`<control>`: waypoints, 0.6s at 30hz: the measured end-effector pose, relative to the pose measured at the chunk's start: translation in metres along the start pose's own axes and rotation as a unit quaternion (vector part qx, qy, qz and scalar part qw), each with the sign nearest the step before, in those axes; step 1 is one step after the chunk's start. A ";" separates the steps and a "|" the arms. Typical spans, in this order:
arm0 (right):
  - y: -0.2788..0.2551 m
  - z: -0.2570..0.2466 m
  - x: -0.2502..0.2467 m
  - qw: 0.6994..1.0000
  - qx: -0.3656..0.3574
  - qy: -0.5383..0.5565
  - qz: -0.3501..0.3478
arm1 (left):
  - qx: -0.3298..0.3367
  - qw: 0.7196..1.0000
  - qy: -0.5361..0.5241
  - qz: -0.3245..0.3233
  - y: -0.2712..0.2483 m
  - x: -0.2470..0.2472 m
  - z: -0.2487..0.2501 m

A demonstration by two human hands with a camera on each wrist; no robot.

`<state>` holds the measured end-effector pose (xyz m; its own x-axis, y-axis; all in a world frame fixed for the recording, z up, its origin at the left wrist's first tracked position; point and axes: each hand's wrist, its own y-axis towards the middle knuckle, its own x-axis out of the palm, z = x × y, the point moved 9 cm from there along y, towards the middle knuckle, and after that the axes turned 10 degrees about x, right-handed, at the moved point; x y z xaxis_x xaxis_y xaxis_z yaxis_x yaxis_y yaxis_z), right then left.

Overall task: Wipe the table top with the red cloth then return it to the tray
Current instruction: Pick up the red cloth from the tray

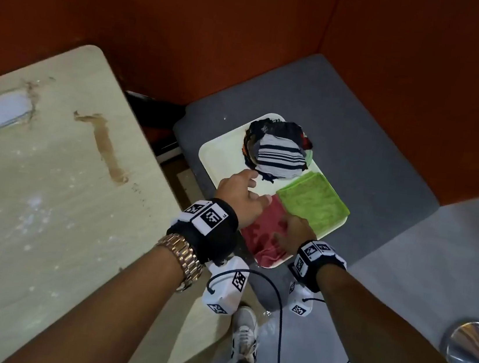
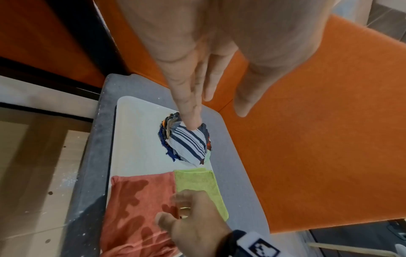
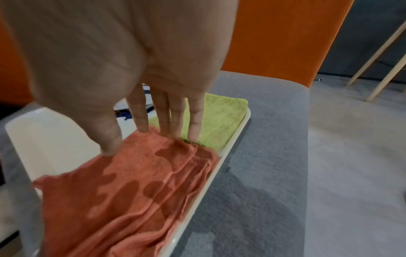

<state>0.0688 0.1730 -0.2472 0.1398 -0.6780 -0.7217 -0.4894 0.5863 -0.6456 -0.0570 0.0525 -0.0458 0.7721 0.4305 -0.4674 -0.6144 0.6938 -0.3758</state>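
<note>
The red cloth [image 1: 264,236] [image 2: 136,205] [image 3: 131,182] lies spread and slightly wrinkled, with darker damp patches, on the near end of a white tray [image 1: 220,154] [image 2: 131,139] [image 3: 44,139]. My right hand [image 1: 295,231] [image 2: 193,222] [image 3: 153,113] rests on it. The straight fingertips [image 3: 194,133] touch its far edge, where it meets the green cloth. My left hand [image 1: 243,191] [image 2: 197,87] hovers over the tray with fingers straight, holding nothing. The beige table top [image 1: 48,186] at left carries a brown smear [image 1: 103,145] and white specks.
A green cloth [image 1: 315,200] [image 2: 199,184] [image 3: 217,118] and a pile of striped rags [image 1: 278,153] [image 2: 189,144] share the tray, which sits on a grey seat [image 1: 360,136] against an orange backrest. A shiny stool base [image 1: 472,346] is at right. A shoe [image 1: 246,331] and cables lie below.
</note>
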 end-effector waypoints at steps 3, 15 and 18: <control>0.004 -0.012 0.003 1.000 -0.020 -0.019 0.011 | 0.014 1.000 0.000 -0.004 0.001 -0.002 -0.002; 0.028 -0.009 0.030 0.994 -0.027 -0.076 0.071 | 0.048 0.999 -0.024 -0.006 -0.007 0.006 0.000; 0.026 -0.010 0.035 0.993 -0.026 -0.081 0.086 | 0.043 0.998 -0.035 -0.005 -0.010 0.004 -0.003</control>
<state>0.0524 0.1599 -0.2862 0.1857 -0.4869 -0.8535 -0.5608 0.6607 -0.4989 -0.0487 0.0451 -0.0464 0.7891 0.4612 -0.4058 -0.5930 0.7441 -0.3076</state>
